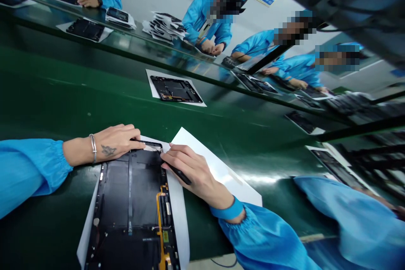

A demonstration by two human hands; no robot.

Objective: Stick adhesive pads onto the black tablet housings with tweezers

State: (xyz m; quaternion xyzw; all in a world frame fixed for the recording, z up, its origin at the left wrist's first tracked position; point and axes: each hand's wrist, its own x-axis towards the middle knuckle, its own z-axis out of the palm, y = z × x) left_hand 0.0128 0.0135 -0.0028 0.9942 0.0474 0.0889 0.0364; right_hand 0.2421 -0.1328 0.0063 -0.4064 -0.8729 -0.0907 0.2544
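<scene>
An opened tablet housing (144,202), black inside with an orange flex cable along its right side, lies on white paper in front of me. My left hand (118,141) grips its top edge, fingers bent and closed. A fingertip touches a pale strip (152,148) inside the top edge. Held like a pen in my right hand (193,171) is a slim black tool (181,174). Its tip, near the top right corner of the housing, is mostly hidden by the fingers.
A white sheet (218,168) lies beside my right hand. Farther off on the green bench (79,88), another opened tablet (177,89) rests on paper. Co-workers in blue sit across the glass-topped shelf, near a stack of parts (164,26). A blurred blue sleeve (351,211) is at right.
</scene>
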